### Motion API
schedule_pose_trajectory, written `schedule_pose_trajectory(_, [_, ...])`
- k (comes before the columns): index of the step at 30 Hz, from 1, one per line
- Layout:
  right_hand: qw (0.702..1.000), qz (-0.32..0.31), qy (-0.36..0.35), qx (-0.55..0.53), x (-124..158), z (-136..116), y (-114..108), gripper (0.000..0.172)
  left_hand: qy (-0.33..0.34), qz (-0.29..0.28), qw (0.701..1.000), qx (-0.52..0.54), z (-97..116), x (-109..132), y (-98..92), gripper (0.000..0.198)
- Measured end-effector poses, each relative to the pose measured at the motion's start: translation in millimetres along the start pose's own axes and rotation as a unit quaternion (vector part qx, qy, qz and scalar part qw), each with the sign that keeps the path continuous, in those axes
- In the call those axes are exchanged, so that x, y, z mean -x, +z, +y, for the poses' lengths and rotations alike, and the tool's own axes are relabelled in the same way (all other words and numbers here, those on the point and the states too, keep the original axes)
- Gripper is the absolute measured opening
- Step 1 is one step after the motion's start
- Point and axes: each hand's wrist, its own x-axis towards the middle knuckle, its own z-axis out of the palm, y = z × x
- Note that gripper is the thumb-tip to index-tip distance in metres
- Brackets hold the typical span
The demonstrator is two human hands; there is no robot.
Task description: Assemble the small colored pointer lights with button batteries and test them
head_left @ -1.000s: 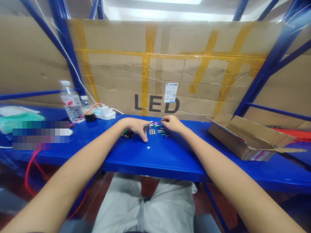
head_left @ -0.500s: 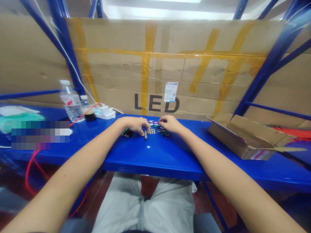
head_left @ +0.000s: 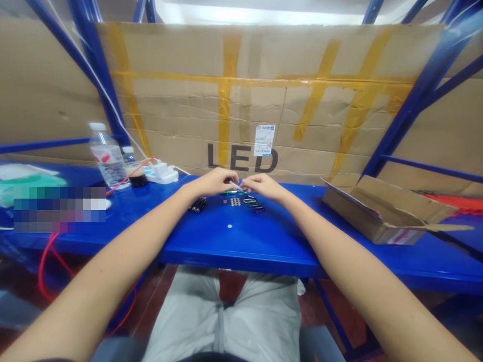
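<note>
My left hand (head_left: 215,182) and my right hand (head_left: 262,185) meet at the far middle of the blue table (head_left: 264,241), fingers pinched together round a small silvery part (head_left: 236,186) held between them. Just below the hands lie a cluster of small button cells (head_left: 235,201), several coloured clips (head_left: 255,205) and a green piece (head_left: 228,192). A few dark pen-like tubes (head_left: 198,204) lie to the left of the cells. A white dot (head_left: 230,227) marks the table nearer me.
A water bottle (head_left: 105,156), a small dark jar (head_left: 135,172) and a white power strip (head_left: 162,173) with a red cable stand at the left. An open cardboard box (head_left: 381,211) lies at the right. A taped cardboard sheet marked LED (head_left: 241,100) backs the table.
My left hand lifted off the table, away from the small dark tube, and moved back and right to meet my right hand. Both hands now pinch a small part together.
</note>
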Motion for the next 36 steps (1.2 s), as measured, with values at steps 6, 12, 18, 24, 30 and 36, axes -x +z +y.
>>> schedule_pose_trajectory(6, [0.998, -0.039, -0.009, 0.04, -1, 7, 8, 0.017, -0.006, 0.069, 0.997, 0.045, -13, -9, 22.4, 0.03])
schedule_pose_trajectory(12, [0.994, 0.044, 0.041, 0.091, -6, 18, 4, 0.01, -0.001, 0.072, 0.996, -0.046, -26, -9, 23.9, 0.029])
schedule_pose_trajectory(18, [0.985, 0.079, 0.069, 0.137, -7, 22, 2, 0.005, 0.047, -0.059, 0.995, -0.071, -37, -8, 31.4, 0.055])
schedule_pose_trajectory(24, [0.983, 0.072, 0.057, 0.158, -7, 21, 5, 0.005, 0.064, -0.085, 0.992, -0.07, -38, -14, 39.8, 0.047])
schedule_pose_trajectory(30, [0.982, 0.07, 0.058, 0.167, -6, 21, 5, 0.006, 0.05, -0.083, 0.995, -0.031, -43, -16, 39.4, 0.05])
schedule_pose_trajectory(36, [0.981, 0.067, 0.061, 0.172, -6, 21, 4, 0.006, 0.06, -0.092, 0.994, 0.0, -43, -13, 35.6, 0.042])
